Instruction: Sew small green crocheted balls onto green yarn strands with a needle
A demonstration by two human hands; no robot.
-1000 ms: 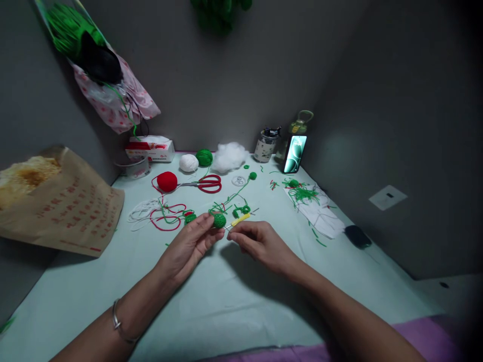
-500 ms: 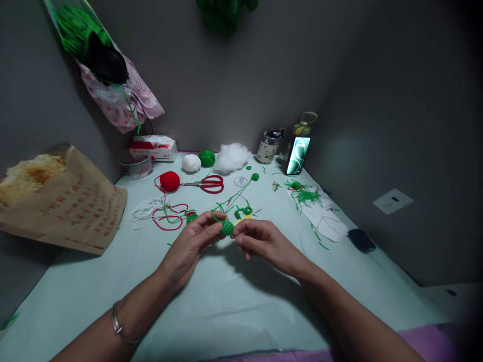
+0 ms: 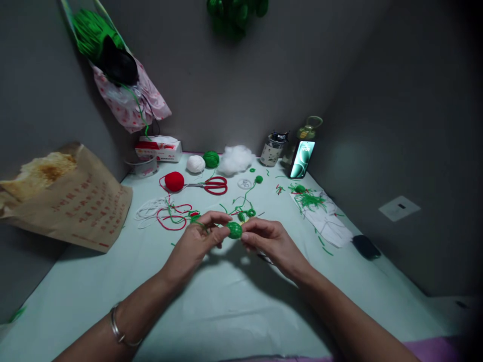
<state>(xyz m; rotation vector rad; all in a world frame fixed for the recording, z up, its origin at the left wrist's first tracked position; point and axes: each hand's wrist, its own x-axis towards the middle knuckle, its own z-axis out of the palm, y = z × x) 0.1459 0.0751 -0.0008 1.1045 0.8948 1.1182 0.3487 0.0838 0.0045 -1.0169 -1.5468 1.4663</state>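
Note:
A small green crocheted ball (image 3: 234,231) is held above the table between my two hands. My left hand (image 3: 199,241) is closed on its left side, thumb and forefinger pinching it, with a strand of green yarn looping over the fingers. My right hand (image 3: 270,245) is closed in a pinch at the ball's right edge. A thin metal thing (image 3: 265,258) shows just under the right palm; its kind is hidden. Behind the fingers lie green crocheted pieces (image 3: 246,215) and a partly covered yellow item (image 3: 243,221).
Red-handled scissors (image 3: 216,185), a red yarn ball (image 3: 174,181), a white one (image 3: 195,164), a green one (image 3: 211,159) and white stuffing (image 3: 237,160) lie farther back. A phone (image 3: 302,159) leans at the right. A paper bag (image 3: 94,216) with flatbread stands left.
The view has shifted slightly. My left hand has turned the green ball, and my right fingertips have come closer against its edge. The metal thing now shows below my right hand.

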